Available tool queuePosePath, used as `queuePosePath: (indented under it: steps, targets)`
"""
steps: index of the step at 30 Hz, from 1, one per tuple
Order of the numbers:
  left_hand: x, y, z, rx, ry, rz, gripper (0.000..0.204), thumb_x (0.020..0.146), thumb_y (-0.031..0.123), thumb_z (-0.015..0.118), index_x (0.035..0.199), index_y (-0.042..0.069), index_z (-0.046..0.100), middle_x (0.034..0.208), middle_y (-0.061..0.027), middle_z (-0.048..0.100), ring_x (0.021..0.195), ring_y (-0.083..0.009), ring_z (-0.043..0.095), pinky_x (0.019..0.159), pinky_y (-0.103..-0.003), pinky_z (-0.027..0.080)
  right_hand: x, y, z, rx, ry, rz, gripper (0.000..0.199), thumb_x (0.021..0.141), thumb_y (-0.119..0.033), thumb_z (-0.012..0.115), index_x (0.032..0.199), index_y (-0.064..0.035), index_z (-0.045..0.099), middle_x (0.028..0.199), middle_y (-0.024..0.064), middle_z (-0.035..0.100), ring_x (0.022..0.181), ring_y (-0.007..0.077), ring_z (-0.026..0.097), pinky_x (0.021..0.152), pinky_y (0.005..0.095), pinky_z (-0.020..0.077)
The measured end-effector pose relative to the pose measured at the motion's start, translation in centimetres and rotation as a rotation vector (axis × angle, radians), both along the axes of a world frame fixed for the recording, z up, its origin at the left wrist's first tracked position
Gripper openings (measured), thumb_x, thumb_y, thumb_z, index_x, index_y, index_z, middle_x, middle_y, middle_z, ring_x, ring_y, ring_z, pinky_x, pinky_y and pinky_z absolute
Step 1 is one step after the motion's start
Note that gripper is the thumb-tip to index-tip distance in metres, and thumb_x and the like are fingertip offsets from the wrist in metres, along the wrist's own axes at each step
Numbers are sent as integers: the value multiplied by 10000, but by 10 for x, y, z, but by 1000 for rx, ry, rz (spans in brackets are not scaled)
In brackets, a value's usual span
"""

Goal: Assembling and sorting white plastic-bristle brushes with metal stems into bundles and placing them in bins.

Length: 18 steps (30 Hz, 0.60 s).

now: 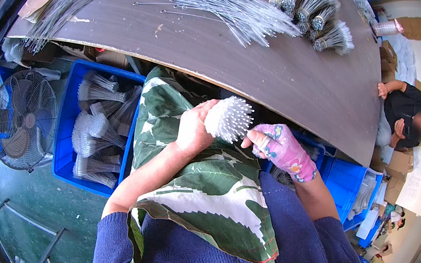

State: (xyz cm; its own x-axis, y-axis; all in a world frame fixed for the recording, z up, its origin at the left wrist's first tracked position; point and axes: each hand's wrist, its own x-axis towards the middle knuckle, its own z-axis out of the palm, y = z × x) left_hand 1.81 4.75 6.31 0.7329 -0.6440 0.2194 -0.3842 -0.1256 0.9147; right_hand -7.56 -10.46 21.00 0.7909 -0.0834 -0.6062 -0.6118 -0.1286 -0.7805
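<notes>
My left hand (194,128) grips a bundle of thin wire brushes, whose white bristle ends (230,119) fan out toward the table edge. My right hand (280,148), in a pink flowered glove, sits just right of the bundle with its fingers against the bristle tips. Both hands hover over a green and white leaf-patterned cloth (203,183) on my lap. The wire stems are hidden inside my left fist.
A dark curved table (280,79) carries loose wire brushes (225,7) and tied bundles (312,6). A blue crate (65,151) of bundles and a floor fan (22,119) stand at left. Another person (411,118) sits at right, near blue bins (346,181).
</notes>
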Motion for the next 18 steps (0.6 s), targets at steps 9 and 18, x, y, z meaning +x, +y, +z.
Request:
queuePosePath:
  steps: [9,18]
  targets:
    - [3,1,23,33,13,82,395,625,100,685,1002,78,571,929,-102,617,874,-302,604,739,-367,493,-4,7,13,144,108,-44,328,930,-284,481,807,-21,633,609,-34,507,543,41,452,514,197,352]
    - [5,3,29,110,-107,140,345,650,106,658,985,101,578,902,-74,609,851,-270,603,718,-347,496,-2,10,-1,117,105,-53,336,926,-293,490,783,-23,628,582,-32,493,536,48,441,517,206,347]
